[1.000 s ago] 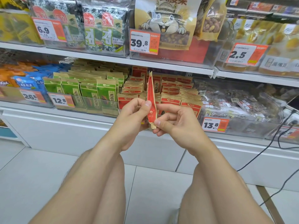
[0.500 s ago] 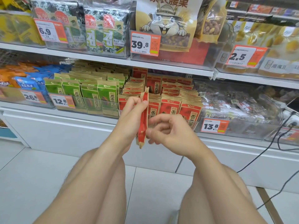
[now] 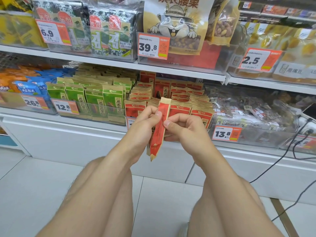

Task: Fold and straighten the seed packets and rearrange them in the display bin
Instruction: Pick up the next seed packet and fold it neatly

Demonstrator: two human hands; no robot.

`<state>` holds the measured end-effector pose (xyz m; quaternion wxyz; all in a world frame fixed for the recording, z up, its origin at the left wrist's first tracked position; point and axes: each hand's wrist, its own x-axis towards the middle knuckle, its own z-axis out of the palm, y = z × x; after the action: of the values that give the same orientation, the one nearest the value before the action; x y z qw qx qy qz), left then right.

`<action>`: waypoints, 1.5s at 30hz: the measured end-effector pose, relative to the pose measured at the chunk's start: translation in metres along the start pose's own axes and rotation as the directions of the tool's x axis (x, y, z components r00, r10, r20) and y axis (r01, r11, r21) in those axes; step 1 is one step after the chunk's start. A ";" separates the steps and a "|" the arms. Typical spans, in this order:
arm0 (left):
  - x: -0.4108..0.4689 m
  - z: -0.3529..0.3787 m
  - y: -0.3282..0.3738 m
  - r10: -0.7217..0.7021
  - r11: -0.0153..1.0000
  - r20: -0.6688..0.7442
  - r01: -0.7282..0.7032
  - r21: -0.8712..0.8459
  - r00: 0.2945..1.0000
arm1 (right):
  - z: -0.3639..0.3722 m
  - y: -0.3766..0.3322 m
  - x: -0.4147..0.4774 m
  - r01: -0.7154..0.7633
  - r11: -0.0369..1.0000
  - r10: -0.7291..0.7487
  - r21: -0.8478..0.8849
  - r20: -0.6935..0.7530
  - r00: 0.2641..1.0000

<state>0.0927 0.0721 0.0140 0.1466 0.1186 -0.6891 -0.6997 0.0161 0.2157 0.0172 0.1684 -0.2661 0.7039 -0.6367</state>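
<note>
The left thumb (image 3: 158, 115) presses flat on the near face of a red seed packet (image 3: 160, 129) and the right thumb (image 3: 168, 124) meets it from the other side. The remaining fingers of both hands curl in behind, so the left hand (image 3: 143, 129) and the right hand (image 3: 186, 130) are each clamped on the packet. It stands nearly upright and edge-on, its top a little above the thumbs and its bottom corner hanging below the hands. It is in the air just in front of the display bin (image 3: 206, 124), not in it. This looks like the straightening step on one packet, with placing it still to do. In the bin, the front row of red packets (image 3: 181, 108) stands upright and fairly even along the front edge. Behind it, the flat stacks (image 3: 142, 94) toward the back left corner lie piled and uneven, and other packets lean at odd heights. By that reading the task is only partly done: one row tidy, one packet in hand, and the rear of the bin left to sort. The green packets (image 3: 95, 101) in the neighbouring bin on the left stand in rows.
</note>
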 end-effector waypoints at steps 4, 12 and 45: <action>-0.002 0.003 0.003 -0.005 0.997 -0.005 0.005 -0.075 1.000 | -0.002 0.001 -0.002 0.044 0.999 -0.044 0.022 0.000 0.999; -0.004 0.006 0.007 -0.014 0.938 0.027 0.023 -0.345 1.000 | 0.001 -0.002 -0.006 0.095 0.990 -0.077 -0.104 0.169 0.983; 0.007 -0.008 -0.003 0.112 0.983 -0.007 -0.110 0.150 0.994 | 0.001 -0.001 -0.001 0.121 0.976 -0.153 -0.182 -0.173 0.973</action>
<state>0.0893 0.0622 0.0112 0.1814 0.0960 -0.7438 -0.6361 0.0173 0.2152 0.0180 0.0341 -0.2667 0.7483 -0.6065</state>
